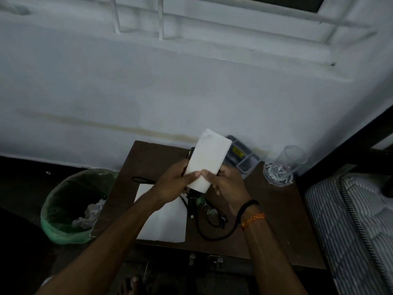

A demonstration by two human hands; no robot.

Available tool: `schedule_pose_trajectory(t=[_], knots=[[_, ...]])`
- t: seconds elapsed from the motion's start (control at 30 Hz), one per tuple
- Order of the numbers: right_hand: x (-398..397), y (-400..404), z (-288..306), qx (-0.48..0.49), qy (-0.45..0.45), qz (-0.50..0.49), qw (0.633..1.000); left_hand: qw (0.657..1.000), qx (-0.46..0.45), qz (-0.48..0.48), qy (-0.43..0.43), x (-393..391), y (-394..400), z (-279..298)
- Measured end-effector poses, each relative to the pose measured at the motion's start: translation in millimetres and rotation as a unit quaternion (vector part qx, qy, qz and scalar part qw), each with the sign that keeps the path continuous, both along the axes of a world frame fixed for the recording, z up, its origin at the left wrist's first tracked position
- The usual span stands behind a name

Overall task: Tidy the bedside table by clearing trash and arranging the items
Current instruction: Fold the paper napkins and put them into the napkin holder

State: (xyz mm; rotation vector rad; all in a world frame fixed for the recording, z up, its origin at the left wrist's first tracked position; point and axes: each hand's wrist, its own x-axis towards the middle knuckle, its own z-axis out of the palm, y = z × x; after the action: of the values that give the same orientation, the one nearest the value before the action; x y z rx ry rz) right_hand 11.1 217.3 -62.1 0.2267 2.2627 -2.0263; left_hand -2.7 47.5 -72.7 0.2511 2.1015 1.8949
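Both hands hold a folded white tissue [207,158] upright above the dark brown bedside table [276,220]. My left hand [176,183] grips its lower left edge and my right hand [225,182] its lower right edge. A dark object sits behind the tissue, mostly hidden. Flat on the table under my left forearm lies another white tissue sheet [168,222]. Black-framed glasses [214,216] and a black cable [212,237] rest below my hands. A grey case [244,158] lies at the table's back, and a clear glass [282,167] stands at the back right.
A bin with a green liner [63,209] stands on the floor left of the table, crumpled paper inside it. A striped mattress [350,226] borders the table on the right. A white wall runs behind. A foot [131,284] shows below the table's front edge.
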Motion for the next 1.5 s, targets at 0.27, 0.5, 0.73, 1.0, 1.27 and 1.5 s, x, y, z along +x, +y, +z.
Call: schedule_pose_trajectory(t=[0.27,0.5,0.73,1.0,1.27,1.5], knots=[[-28.1,67.4,9.4,0.098,0.111,-0.262,0.954,0.981,-0.105,0.034,0.157,-73.2,38.2,16.6],[-42.8,98.5,5.2,0.119,0.15,-0.345,0.919,0.892,-0.353,-0.221,0.175,-133.6,88.7,31.4],[-47.4,100.3,1.0,0.06,0.125,-0.333,0.933,0.881,-0.349,-0.254,0.196,-152.4,105.5,20.2],[-57.1,107.4,-4.4,0.173,0.117,-0.277,0.938,0.839,-0.423,-0.269,0.214,-147.1,99.9,20.3],[-64.1,102.3,-12.6,0.3,0.138,-0.238,0.913,0.92,-0.28,-0.159,0.223,-148.9,103.6,17.7],[-63.4,102.0,-8.3,0.345,0.153,-0.256,0.89,0.921,-0.29,-0.131,0.225,-151.2,115.3,28.2]])
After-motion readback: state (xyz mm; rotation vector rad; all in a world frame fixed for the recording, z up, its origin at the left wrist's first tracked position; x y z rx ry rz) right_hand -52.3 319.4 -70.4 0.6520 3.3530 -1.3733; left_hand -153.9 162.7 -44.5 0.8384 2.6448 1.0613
